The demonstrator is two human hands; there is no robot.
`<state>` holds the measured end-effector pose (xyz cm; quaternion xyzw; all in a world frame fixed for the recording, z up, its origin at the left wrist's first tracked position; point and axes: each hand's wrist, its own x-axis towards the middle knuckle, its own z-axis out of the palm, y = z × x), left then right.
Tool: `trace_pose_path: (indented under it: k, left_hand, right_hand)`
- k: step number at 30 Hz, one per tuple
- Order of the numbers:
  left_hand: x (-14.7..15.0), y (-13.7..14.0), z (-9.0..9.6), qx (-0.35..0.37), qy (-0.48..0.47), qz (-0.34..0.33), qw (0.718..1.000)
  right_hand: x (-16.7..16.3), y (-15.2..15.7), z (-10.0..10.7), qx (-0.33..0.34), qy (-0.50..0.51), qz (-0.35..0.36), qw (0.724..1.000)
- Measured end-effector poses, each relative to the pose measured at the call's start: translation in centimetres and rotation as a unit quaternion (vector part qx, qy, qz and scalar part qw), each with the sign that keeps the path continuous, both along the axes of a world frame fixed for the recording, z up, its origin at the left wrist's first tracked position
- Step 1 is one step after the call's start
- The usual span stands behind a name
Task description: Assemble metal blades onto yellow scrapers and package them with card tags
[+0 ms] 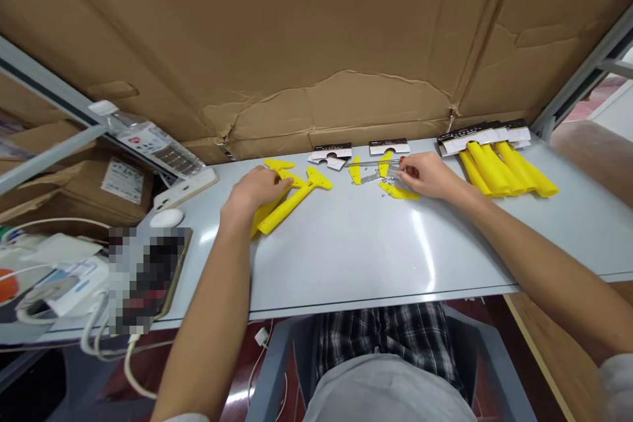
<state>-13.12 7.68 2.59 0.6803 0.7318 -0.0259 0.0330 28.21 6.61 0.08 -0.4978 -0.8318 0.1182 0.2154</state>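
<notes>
My left hand [257, 188] lies over a group of yellow T-shaped scraper handles at the middle left of the table, its fingers curled round one of them. Beside it, one yellow scraper handle [289, 206] shows fully, its wide head pointing away from me. Right of centre, my right hand [422, 173] is pinched close to the tabletop; what its fingertips hold is too small to make out. A thin metal rod [373, 163] reaches toward those fingers, with a red end near them. Around it lie loose yellow head plates [398, 192], metal blades [370, 178] and several tiny screws.
Two black-and-white cards [330, 156] lie by the cardboard wall [316, 105]. Packaged yellow handles [494, 168] are stacked at the right. On the left are a power strip [185, 189], a white mouse [167, 218], a phone [175, 273], cables and a plastic bottle [148, 138].
</notes>
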Motion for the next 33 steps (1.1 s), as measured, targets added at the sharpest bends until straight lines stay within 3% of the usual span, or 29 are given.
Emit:
trace_pose_path:
  k: [3, 6, 7, 11, 15, 18, 20, 23, 24, 25, 29, 33]
  left_hand:
    - [2.4, -1.1, 1.1, -0.006, 0.011, 0.005, 1.0]
    - [4.6, -2.6, 2.3, 0.116, 0.012, -0.019, 0.993]
    - [5.4, -3.1, 2.6, 0.127, -0.005, -0.036, 0.991]
    - [8.7, -4.9, 2.5, 0.015, -0.018, -0.093, 0.995]
    - [9.7, -5.1, 1.3, 0.012, 0.013, -0.141, 0.99]
    - [9.2, -4.6, 1.2, -0.003, -0.125, -0.144, 0.982]
    - [9.0, -4.5, 1.6, -0.049, -0.319, -0.13, 0.937]
    - [9.6, -4.7, 1.9, -0.115, -0.603, -0.104, 0.782]
    - [10.1, -4.8, 1.8, -0.121, -0.659, -0.092, 0.737]
    - [10.7, -5.0, 1.5, -0.12, -0.692, -0.07, 0.709]
    - [12.9, -5.3, -0.3, -0.149, -0.727, -0.015, 0.671]
    - [14.1, -5.0, -1.5, -0.104, -0.714, 0.046, 0.691]
  right_hand:
    - [0.2, 0.2, -0.1, 0.002, 0.003, -0.003, 1.0]
    - [0.5, 0.4, -0.1, 0.014, 0.002, -0.016, 1.0]
    - [0.7, 0.5, 0.0, 0.017, 0.004, -0.025, 1.0]
    - [1.1, 0.6, 0.3, 0.022, 0.007, -0.064, 0.998]
    - [1.4, 0.7, 0.4, 0.027, 0.017, -0.092, 0.995]
    - [1.5, 0.9, 0.2, 0.028, 0.022, -0.094, 0.995]
    - [1.5, 0.9, 0.1, 0.026, 0.028, -0.092, 0.995]
    - [1.4, 0.9, 0.1, 0.024, 0.049, -0.09, 0.994]
    - [1.4, 0.8, 0.1, 0.024, 0.057, -0.089, 0.994]
    - [1.4, 0.8, 0.2, 0.026, 0.063, -0.089, 0.994]
    - [1.4, 0.8, 0.1, 0.028, 0.063, -0.09, 0.994]
    - [1.5, 1.1, -0.4, 0.017, 0.056, -0.082, 0.995]
